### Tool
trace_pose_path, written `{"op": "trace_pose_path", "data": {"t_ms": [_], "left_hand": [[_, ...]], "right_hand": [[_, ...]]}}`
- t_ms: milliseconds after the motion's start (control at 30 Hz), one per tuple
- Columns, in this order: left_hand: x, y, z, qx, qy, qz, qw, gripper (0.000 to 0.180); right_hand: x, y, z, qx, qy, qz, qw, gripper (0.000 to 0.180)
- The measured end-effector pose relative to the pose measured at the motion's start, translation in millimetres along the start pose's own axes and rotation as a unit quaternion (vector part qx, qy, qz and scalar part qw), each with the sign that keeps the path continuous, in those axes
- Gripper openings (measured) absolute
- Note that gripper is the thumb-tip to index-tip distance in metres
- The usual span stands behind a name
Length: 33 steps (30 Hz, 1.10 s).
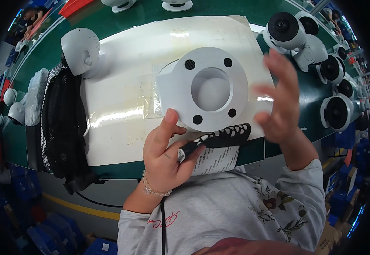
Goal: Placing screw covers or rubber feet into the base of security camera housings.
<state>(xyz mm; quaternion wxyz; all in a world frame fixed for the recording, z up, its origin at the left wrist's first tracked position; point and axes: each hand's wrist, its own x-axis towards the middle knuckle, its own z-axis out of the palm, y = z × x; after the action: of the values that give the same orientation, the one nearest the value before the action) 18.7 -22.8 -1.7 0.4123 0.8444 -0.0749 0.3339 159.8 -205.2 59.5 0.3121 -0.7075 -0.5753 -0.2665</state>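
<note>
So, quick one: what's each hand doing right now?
Left hand: closed, holding a black strip with white spots, at the edge of the white device.
Right hand: open, fingers apart, blurred; nothing visible in it.

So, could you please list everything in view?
Ring-based device: one, white, centre
Round pads: four, black, on its base
White-dotted strip: one, black, below the base
Printed sheet: one, white, under the strip
Mat: one, cream, centre
Table: one, green, beneath the mat
Other devices: at least ten, mostly white, right, top, left
Mesh item: one, black, left
Plastic wrapping: one bundle, clear, far left
Flat item: one, red, top left
Bins: several, blue, floor
Floor line: one, yellow, lower left
Sweatshirt: one, grey, bottom
Bracelet: one, pale, left wrist
Left hand: one, bare, holding strip
Right hand: one, blurred, right
</note>
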Motion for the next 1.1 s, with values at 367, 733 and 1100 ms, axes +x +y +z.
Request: {"op": "trace_pose_path", "data": {"t_ms": [367,733,1100], "left_hand": [[-10.9,-5.4,-9.4,-0.023,-0.035,0.036,0.998,0.025],[-1.4,0.8,-13.6,-0.063,-0.094,0.055,0.992,0.028],[-2.7,0.3,-20.0,-0.062,-0.122,0.019,0.990,0.030]], "right_hand": [[60.6,38.7,5.2,0.382,-0.172,0.274,0.866,0.029],[36.8,231.8,73.4,-0.327,0.037,0.205,0.922,0.012],[38.5,224.5,101.8,-0.168,-0.061,0.274,0.945,0.035]]}}
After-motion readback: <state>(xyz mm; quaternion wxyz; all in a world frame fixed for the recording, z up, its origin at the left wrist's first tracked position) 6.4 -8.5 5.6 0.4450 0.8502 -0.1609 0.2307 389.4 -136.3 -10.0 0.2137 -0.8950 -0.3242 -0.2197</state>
